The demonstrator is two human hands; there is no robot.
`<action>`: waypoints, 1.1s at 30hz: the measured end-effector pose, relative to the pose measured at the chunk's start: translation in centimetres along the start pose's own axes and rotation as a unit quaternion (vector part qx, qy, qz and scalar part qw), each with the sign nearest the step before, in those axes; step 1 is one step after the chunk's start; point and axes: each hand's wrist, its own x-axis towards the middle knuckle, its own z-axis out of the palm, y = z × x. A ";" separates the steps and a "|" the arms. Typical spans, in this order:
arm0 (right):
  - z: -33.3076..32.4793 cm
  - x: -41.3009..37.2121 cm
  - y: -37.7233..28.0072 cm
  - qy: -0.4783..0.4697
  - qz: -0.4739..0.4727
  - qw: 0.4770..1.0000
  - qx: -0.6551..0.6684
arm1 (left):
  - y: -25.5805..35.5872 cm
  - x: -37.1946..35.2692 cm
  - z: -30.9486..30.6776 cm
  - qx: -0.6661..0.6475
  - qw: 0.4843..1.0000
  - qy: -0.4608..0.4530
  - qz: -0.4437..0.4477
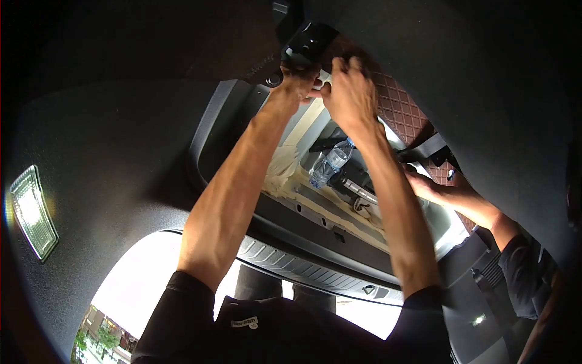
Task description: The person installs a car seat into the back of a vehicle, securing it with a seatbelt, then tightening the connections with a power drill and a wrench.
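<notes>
Both my hands reach to the far end of a car's luggage area. My left hand [299,84] is closed beside a black part with a shiny face [308,42]; what its fingers hold is hidden. Close by on the right, my right hand [353,94] has bent fingers at the edge of a brown quilted mat [400,109]. Its fingertips are out of sight, so I cannot make out what they grip. Below the hands lies the bare floor well [309,118], with a clear water bottle [332,164] tilted in it.
Another person's hand [427,185] reaches in from the right, near a grey strap [424,147]. A silver bar-shaped tool [359,190] lies in the well near the bottle. The ribbed black sill [285,261] runs across the front. A lit lamp [33,212] sits in the left trim.
</notes>
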 end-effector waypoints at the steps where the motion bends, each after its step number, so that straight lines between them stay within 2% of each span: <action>1: 0.4 0.6 0.1 -0.020 -0.038 0.998 -0.045 | -0.4 0.9 -0.6 0.022 0.999 -0.036 0.032; 4: 1.0 3.0 0.4 -0.172 -0.105 0.977 -0.071 | -0.9 2.2 -0.3 0.071 0.996 -0.040 0.040; 5: 0.5 3.7 0.5 -0.201 -0.067 0.976 -0.048 | 0.1 0.0 -0.1 0.039 0.998 0.007 0.043; 8: 2.1 3.6 0.3 -0.174 -0.007 0.985 -0.014 | -0.1 0.0 0.3 -0.007 0.999 0.009 0.034; 9: 2.4 3.8 0.1 -0.205 0.021 0.979 -0.005 | 0.1 -1.2 0.5 -0.107 0.994 0.008 0.006; 12: 2.5 4.2 0.8 -0.209 -0.013 0.978 0.009 | -1.3 0.4 1.0 -0.195 0.980 -0.029 0.003; 13: 2.2 4.2 0.8 -0.212 0.009 0.977 0.029 | -1.5 0.9 1.1 -0.248 0.967 -0.055 -0.019; 16: 2.7 4.4 2.2 -0.235 -0.163 0.958 -0.038 | -3.2 1.4 1.8 -0.360 0.929 -0.079 0.019; 17: 2.7 4.8 2.1 -0.273 -0.173 0.944 -0.071 | -3.2 1.9 1.8 -0.408 0.910 -0.073 -0.004; 20: 3.4 4.6 2.5 -0.244 -0.197 0.949 -0.042 | -3.9 2.1 1.8 -0.476 0.875 -0.085 -0.005; 21: 3.3 5.0 2.5 -0.295 -0.189 0.935 -0.065 | -4.0 1.8 1.4 -0.491 0.864 -0.106 0.002; 25: 3.7 4.8 2.9 -0.299 -0.190 0.933 -0.064 | -2.7 -0.2 2.2 -0.456 0.888 -0.039 0.039; 33: 4.2 4.2 3.0 -0.262 -0.185 0.944 -0.075 | -3.8 1.3 2.3 -0.434 0.901 -0.008 0.020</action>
